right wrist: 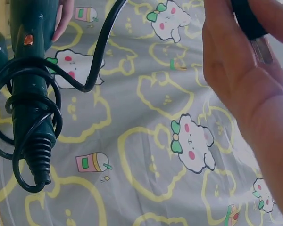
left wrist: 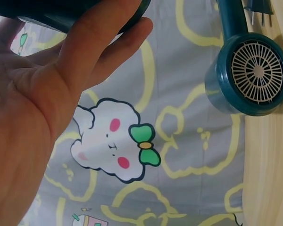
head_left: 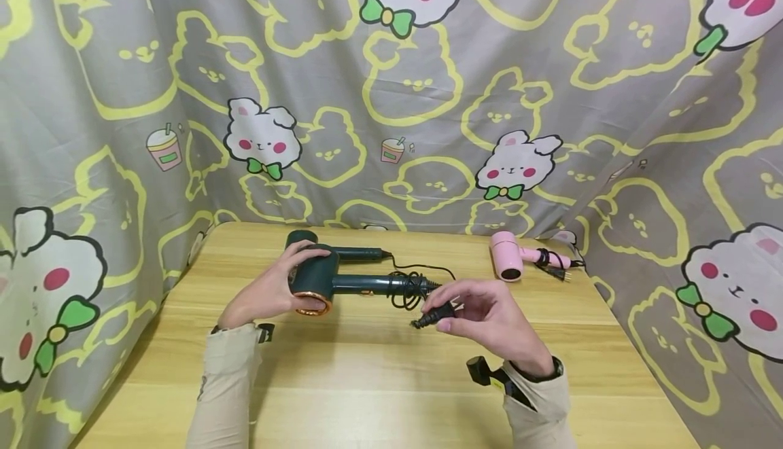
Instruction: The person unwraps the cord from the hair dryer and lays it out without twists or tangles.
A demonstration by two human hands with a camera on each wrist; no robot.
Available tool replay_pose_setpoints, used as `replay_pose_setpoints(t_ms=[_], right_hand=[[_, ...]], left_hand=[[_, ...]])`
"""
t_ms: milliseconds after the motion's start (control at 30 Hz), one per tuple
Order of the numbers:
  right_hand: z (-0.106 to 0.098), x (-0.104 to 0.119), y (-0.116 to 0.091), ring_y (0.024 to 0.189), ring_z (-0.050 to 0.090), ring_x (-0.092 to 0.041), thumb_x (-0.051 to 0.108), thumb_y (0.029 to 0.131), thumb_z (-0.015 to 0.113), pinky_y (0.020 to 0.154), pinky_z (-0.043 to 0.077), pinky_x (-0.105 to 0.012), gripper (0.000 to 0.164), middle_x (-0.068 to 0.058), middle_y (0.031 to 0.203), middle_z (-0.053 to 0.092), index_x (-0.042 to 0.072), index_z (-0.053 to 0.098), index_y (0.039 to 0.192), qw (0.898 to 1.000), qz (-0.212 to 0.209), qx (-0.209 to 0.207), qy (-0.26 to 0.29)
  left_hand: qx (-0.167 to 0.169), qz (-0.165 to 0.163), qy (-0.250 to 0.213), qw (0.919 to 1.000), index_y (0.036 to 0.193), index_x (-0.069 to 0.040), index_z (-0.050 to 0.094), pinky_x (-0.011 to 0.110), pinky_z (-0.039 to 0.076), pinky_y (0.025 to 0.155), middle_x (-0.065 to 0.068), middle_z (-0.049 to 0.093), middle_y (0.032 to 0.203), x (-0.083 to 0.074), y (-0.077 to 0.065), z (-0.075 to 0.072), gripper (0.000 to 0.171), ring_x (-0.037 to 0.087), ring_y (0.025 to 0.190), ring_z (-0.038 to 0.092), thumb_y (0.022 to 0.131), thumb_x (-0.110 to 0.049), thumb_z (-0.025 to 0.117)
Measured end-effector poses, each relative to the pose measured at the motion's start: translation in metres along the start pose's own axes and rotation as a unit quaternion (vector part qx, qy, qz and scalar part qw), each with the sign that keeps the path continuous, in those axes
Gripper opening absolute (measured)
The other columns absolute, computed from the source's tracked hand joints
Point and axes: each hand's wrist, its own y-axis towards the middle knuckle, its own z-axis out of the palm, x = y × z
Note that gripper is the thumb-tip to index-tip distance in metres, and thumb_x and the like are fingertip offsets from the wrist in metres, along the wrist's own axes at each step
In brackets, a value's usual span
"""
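Observation:
My left hand (head_left: 269, 291) grips the barrel of a dark green hair dryer (head_left: 319, 274) with a copper-coloured rim, its thumb at the front opening. The handle points right, and a black cord (right wrist: 35, 101) is looped loosely round it. In the left wrist view only the barrel's lower edge shows above the fingers. At the handle's right end, my right hand (head_left: 492, 313) pinches the cord's black plug (head_left: 437, 314) between thumb and fingers. One metal prong of the plug shows in the right wrist view.
A second dark green hair dryer (head_left: 359, 253) lies behind the held one, its cord trailing right; its grille (left wrist: 258, 71) faces the left wrist camera. A pink hair dryer (head_left: 506, 257) with wrapped cord lies at the table's back right. Patterned curtains (head_left: 422, 116) enclose the wooden table (head_left: 367, 381).

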Motion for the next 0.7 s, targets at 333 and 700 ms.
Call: replay_pose_setpoints(t_ms=[333, 700], right_hand=[[-0.001, 0.001, -0.003, 0.096, 0.076, -0.015, -0.020, 0.086, 0.068, 0.068, 0.062, -0.033, 0.034, -0.019, 0.109, 0.076, -0.001, 0.073, 0.113, 0.996, -0.007, 0.093, -0.002], [-0.011, -0.003, -0.001, 0.096, 0.076, -0.019, -0.010, 0.091, 0.070, 0.071, 0.063, -0.037, 0.022, -0.020, 0.109, 0.075, 0.003, 0.072, 0.108, 0.977, 0.044, 0.210, -0.014]], left_hand=[[-0.016, 0.003, -0.006, 0.9999, 0.147, -0.037, 0.052, 0.064, 0.047, 0.102, 0.008, 0.032, 0.162, 0.005, -0.002, -0.003, 0.090, 0.045, 0.134, 0.048, 0.069, -0.040, 0.097], [-0.032, 0.000, -0.008, 0.9995, 0.147, -0.037, 0.052, 0.063, 0.048, 0.102, 0.009, 0.031, 0.163, 0.006, -0.004, -0.008, 0.090, 0.046, 0.135, 0.047, 0.070, -0.038, 0.097]])
